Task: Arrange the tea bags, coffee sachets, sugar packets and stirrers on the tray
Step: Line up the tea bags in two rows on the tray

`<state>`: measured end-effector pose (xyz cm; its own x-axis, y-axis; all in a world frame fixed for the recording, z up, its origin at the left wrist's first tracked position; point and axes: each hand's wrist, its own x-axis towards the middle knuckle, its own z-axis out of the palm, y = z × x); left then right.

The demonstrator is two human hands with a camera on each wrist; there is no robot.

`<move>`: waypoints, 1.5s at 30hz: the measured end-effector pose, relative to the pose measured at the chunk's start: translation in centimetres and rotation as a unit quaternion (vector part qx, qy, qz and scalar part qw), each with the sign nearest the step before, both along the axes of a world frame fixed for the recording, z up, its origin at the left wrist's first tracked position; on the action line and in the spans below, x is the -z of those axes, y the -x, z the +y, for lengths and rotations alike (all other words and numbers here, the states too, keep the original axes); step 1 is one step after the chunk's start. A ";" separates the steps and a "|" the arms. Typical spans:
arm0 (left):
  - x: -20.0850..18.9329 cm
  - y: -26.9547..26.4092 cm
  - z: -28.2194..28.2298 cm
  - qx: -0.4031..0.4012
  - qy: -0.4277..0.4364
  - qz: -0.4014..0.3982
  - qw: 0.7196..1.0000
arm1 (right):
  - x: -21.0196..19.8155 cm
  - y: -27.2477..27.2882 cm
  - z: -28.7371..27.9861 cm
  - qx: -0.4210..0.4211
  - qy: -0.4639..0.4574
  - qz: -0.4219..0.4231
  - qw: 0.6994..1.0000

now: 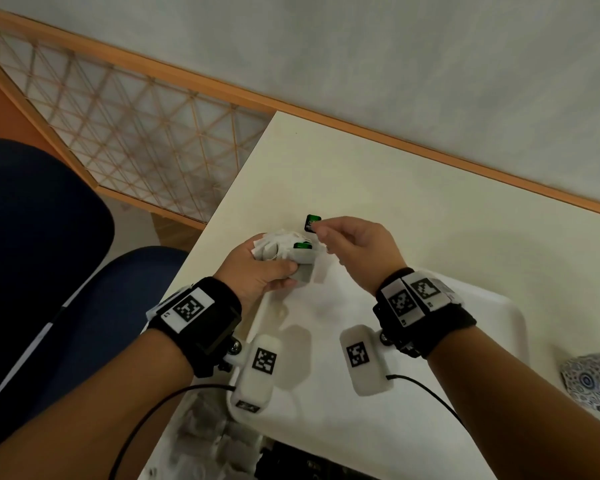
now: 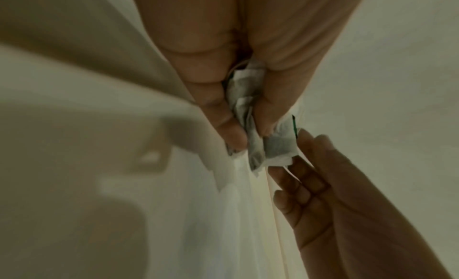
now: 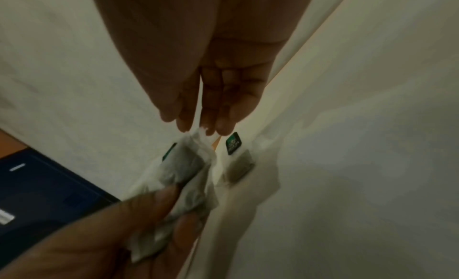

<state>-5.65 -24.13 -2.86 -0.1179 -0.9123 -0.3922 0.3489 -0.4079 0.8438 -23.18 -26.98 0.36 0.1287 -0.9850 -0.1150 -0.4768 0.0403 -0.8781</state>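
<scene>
My left hand [image 1: 284,268] grips a crumpled bunch of white tea bags [image 1: 281,249] over the far left corner of the white tray [image 1: 513,320]. One green tag [image 1: 302,245] lies on top of the bunch. My right hand [image 1: 321,230] pinches another green and black tea bag tag [image 1: 313,223] just right of the bunch. In the left wrist view my thumb and fingers [image 2: 263,114] squeeze the tea bags [image 2: 278,145], with the right hand [image 2: 310,185] beside them. In the right wrist view the tag [image 3: 233,143] sits at my fingertips, above a grey tea bag [image 3: 238,169].
The tray lies on a cream table [image 1: 430,202] that runs along a wall with a wooden skirting. A blue-patterned cup [image 1: 593,382] stands at the right edge. A dark blue chair [image 1: 32,237] is to the left, beyond the table's edge.
</scene>
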 end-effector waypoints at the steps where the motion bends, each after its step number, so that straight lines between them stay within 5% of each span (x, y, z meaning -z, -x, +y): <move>1: -0.1 0.3 0.1 0.000 0.002 0.003 1.000 | -0.1 0.2 0.5 -0.010 -0.001 0.002 1.000; 17: -0.7 0.4 0.1 -0.012 0.025 0.016 0.999 | -1.2 1.1 1.4 0.036 -0.022 -0.018 0.999; 23: -0.4 -1.4 -0.7 -0.099 0.021 -0.003 0.995 | -0.7 2.1 1.1 0.018 -0.006 0.049 0.999; 45: 0.0 -0.5 -1.7 -0.046 0.017 0.027 0.998 | 2.4 3.4 -3.2 0.083 -0.041 0.124 0.988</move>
<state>-5.18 -25.79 -2.87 -0.0532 -0.9330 -0.3559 0.4292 -0.3432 0.8355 -26.59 -30.18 -2.01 -0.0757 -0.9764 -0.2023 -0.6583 0.2013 -0.7253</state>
